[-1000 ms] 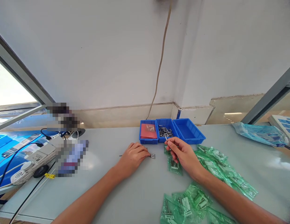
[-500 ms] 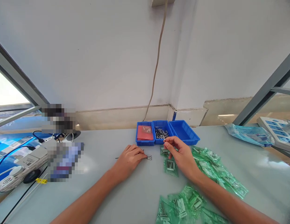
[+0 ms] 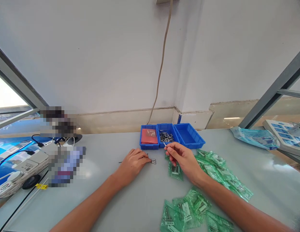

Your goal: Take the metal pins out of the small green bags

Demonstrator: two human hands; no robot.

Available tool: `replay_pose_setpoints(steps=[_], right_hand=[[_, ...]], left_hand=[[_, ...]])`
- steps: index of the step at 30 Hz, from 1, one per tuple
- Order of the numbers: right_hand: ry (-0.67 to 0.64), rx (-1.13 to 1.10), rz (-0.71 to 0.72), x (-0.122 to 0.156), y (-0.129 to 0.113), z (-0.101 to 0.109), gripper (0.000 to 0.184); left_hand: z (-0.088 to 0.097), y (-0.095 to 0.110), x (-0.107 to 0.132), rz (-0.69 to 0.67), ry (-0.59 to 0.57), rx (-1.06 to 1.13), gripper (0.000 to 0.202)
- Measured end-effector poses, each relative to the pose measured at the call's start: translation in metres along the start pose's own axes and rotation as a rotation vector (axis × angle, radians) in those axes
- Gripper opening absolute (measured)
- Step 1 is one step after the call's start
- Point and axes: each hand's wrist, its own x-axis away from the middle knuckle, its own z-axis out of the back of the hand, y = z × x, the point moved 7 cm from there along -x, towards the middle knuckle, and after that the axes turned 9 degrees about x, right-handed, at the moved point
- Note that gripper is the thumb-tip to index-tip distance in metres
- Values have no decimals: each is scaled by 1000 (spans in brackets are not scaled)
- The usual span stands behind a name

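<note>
My left hand [image 3: 134, 163] rests on the grey table, its fingers closed over a few metal screws [image 3: 153, 161] whose ends stick out past the fingertips. A thin shaft shows on the other side of that hand. In front of the blue bins, my right hand [image 3: 180, 158] pinches a small, thin, pale piece [image 3: 165, 145] between thumb and forefinger; its exact kind is too small to tell. The middle blue bin [image 3: 177, 138] holds many loose metal screws [image 3: 166, 136]. Beneath the right hand lies a green bag [image 3: 175, 172] with screws in it, partly hidden.
Red packets [image 3: 149, 136] fill the left blue bin [image 3: 150, 147]; the right blue bin [image 3: 189, 135] stands beside the middle one. Green bags [image 3: 222, 172] lie right of my right hand, and more green bags [image 3: 186, 211] nearer me. Power strips and cables [image 3: 31, 164] are at left.
My right hand has shifted slightly left with fingers still pinched, and the pale piece now shows at the tips. My left hand stays in place over the screws.
</note>
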Motion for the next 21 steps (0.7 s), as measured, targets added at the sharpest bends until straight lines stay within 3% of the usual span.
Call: replay_pose_setpoints(steps=[8, 16, 21], right_hand=[[-5, -247, -124, 1, -1, 1, 35], [80, 151, 98, 0, -9, 6, 36], [28, 158, 111, 1, -11, 1, 34]], left_hand=[[-2, -3, 2, 11, -12, -12, 28], [-3, -3, 2, -3, -8, -26, 29], [-2, -2, 2, 1, -11, -21, 29]])
